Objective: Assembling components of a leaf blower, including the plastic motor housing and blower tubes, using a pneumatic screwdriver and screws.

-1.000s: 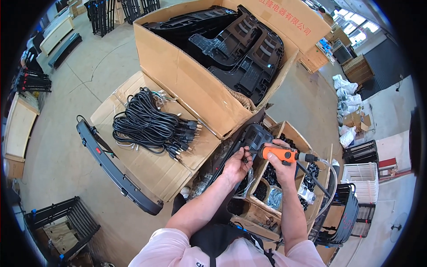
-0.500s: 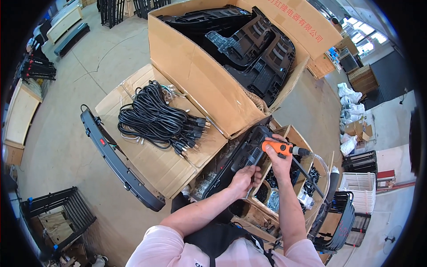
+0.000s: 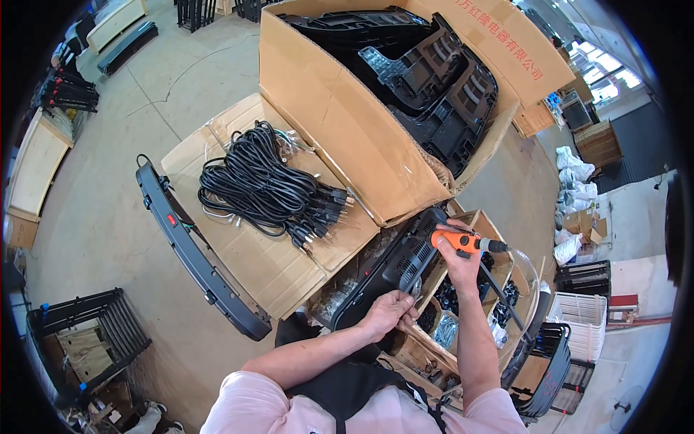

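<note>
My right hand [image 3: 460, 265] is wrapped round an orange power screwdriver [image 3: 461, 241] with a clear hose at its rear end. The tool lies sideways against the far part of a long black plastic housing [image 3: 399, 269] with vent slots; its tip is hidden. My left hand [image 3: 388, 315] is closed, fingers pinched together at the near right edge of the housing. Whatever those fingers hold is hidden. Right beside both hands stands a wooden parts box [image 3: 450, 346] divided into compartments, with small black parts and a clear plastic bag in them.
Left of the housing, a bundle of black power cords [image 3: 262, 181] lies on a cardboard sheet [image 3: 267, 271]. Another long dark housing [image 3: 196, 249] leans along its left edge. Ahead stands a big carton [image 3: 347, 123] of black plastic parts [image 3: 434, 87]. Black metal racks [image 3: 101, 333] stand at left.
My left hand has drawn nearer to me along the housing's edge, fingers still closed. The right hand keeps the screwdriver at nearly the same place. The whole view has shifted slightly.
</note>
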`<action>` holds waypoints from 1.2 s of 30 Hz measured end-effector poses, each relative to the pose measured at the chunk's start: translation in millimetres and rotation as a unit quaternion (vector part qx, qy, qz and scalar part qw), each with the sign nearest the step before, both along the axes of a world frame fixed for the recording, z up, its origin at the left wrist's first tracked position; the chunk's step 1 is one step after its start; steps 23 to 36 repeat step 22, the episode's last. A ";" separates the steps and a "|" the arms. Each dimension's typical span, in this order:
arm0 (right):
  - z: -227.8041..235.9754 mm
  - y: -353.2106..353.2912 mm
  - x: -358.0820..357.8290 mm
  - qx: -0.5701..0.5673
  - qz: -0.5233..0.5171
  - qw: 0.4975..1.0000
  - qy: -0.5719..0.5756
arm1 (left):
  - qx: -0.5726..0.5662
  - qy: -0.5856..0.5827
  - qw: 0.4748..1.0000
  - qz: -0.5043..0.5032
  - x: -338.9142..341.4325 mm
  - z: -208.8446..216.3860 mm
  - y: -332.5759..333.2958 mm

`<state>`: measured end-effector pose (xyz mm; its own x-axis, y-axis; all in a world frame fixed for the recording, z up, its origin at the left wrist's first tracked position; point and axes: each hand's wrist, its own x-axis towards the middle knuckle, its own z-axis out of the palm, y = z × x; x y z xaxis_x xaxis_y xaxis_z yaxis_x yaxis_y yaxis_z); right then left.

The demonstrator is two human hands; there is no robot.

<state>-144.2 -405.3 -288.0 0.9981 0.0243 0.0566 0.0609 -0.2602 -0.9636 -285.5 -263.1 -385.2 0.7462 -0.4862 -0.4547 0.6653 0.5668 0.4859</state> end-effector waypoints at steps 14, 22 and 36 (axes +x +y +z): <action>-0.9 11.2 12.6 -0.009 0.019 1.000 0.020 | -0.169 0.176 0.967 0.079 -14.6 -6.2 7.8; 42.1 -3.2 -86.5 0.052 0.023 0.998 0.009 | -0.148 0.202 0.955 0.161 -6.7 2.0 18.2; 42.1 -3.2 -86.5 0.052 0.023 0.998 0.009 | -0.148 0.202 0.955 0.161 -6.7 2.0 18.2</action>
